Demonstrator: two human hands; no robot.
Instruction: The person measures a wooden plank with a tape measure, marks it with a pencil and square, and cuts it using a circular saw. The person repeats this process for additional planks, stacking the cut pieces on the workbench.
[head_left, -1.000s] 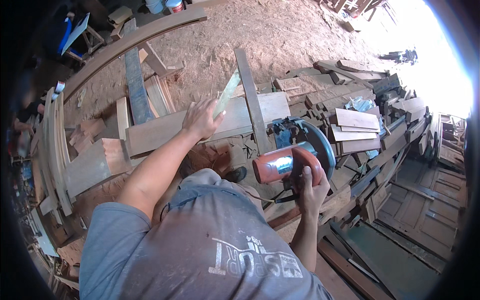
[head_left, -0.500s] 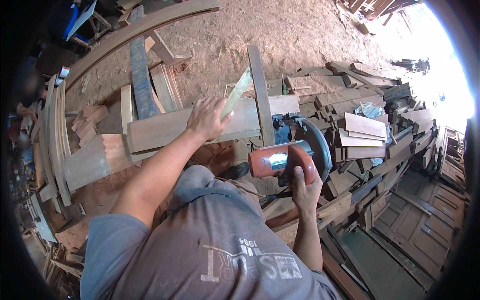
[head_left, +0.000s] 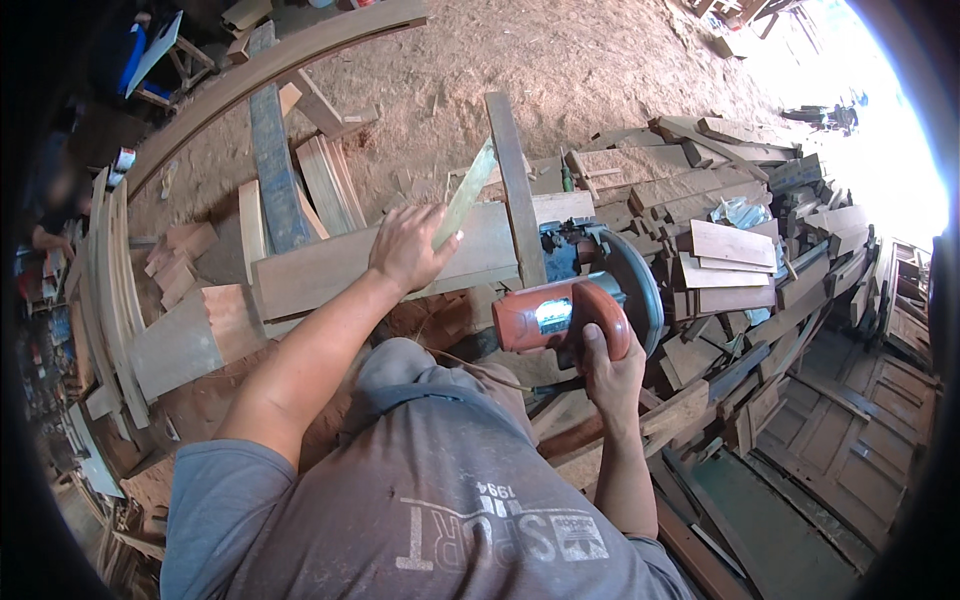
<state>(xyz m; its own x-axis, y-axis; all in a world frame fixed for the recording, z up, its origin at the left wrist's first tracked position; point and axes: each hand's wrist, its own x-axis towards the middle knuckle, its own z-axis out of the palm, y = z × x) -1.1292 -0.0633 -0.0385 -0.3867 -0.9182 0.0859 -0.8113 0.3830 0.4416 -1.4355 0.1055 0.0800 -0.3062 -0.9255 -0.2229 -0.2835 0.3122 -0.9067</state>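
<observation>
In my right hand (head_left: 612,368) is the rear handle of a circular saw (head_left: 535,318) with a red motor body. Its dark round blade guard and metal base sit at the right end of a wide wooden board (head_left: 330,262). My left hand (head_left: 408,248) rests over that board, closed about the near end of a pale, narrow strip (head_left: 464,196). The strip slants away to meet a dark wooden strip (head_left: 516,180), which lies across the board beside the saw's base. The blade's lower edge is hidden. My left fingertips are partly hidden.
Stacked offcuts and planks (head_left: 725,265) crowd the right side, near panelled doors (head_left: 850,430). A blue-stained beam (head_left: 276,165) runs under the board's left part. A cord (head_left: 480,375) trails from the saw past my legs. Sawdust (head_left: 540,50) covers the ground ahead.
The view has shifted slightly. Both hands keep their holds, and the saw stays at about the same place on the board.
</observation>
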